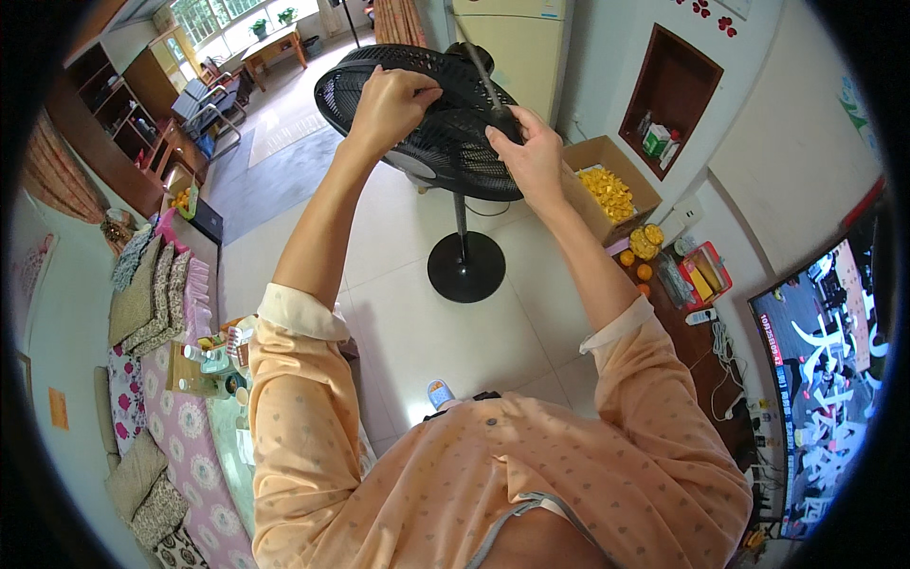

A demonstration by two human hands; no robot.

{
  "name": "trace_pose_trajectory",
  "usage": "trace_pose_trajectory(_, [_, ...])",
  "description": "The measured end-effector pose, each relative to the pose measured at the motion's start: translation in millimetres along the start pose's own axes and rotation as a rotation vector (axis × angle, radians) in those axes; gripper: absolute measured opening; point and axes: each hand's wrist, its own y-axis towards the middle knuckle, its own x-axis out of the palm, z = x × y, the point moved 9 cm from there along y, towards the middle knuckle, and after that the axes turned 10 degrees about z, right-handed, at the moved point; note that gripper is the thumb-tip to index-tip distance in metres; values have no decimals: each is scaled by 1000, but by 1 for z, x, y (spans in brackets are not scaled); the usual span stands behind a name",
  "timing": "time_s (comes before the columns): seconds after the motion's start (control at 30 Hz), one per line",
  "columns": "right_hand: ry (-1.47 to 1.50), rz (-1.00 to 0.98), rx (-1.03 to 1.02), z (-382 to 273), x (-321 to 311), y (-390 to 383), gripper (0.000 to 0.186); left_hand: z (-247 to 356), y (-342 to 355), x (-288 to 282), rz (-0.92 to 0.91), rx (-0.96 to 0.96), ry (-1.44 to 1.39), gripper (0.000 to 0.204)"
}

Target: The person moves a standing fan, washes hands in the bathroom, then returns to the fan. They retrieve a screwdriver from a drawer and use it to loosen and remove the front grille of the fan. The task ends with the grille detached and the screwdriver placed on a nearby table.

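A black pedestal fan (431, 161) stands in front of me on a round black base (465, 267), its grille head tilted upward. My left hand (391, 109) is over the left part of the grille, with fingers curled and fingertips pressed together. Whatever it may pinch is too small to make out. At the grille's right edge, my right hand (531, 156) is closed around the dark end of a long thin grey rod (481, 71). This rod slants up and away over the fan head. The tips of the right fingers are partly hidden.
To the right, a cardboard box (586, 152) holds yellow pieces, near oranges (644, 272) and a lit television (825, 379). A pale yellow refrigerator (517, 66) stands behind the fan. On the left are a cluttered table (213, 408) and a cushioned sofa (180, 417).
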Motion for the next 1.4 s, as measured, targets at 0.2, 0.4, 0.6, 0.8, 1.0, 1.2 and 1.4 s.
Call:
trace_pose_trajectory(0.2, [-129, -7, -327, -44, 5, -4, 31, 19, -6, 1, 58, 168, 103, 10])
trace_pose_trajectory(0.4, [-317, -27, -479, -59, 26, 9, 28, 42, -18, 10, 101, 277, 322, 16])
trace_pose_trajectory(0.6, [-500, -58, -511, -58, 28, 2, 29, 40, -22, 7, 120, 319, 222, 17])
trace_pose_trajectory(0.8, [-576, -59, -506, -62, 30, -2, 28, -10, -32, -45, 428, 193, -372, 21])
trace_pose_trajectory(1.0, [-369, 46, -316, -53, 17, 13, 24, -77, -16, -52, 322, -14, -20, 32])
trace_pose_trajectory(1.2, [48, -91, 200, -20, 19, 28, 18, -91, -11, -32, 203, -21, -26, 39])
trace_pose_trajectory(1.4, [35, -155, 223, -22, 17, 37, 16, -94, -8, -25, 197, -26, -54, 43])
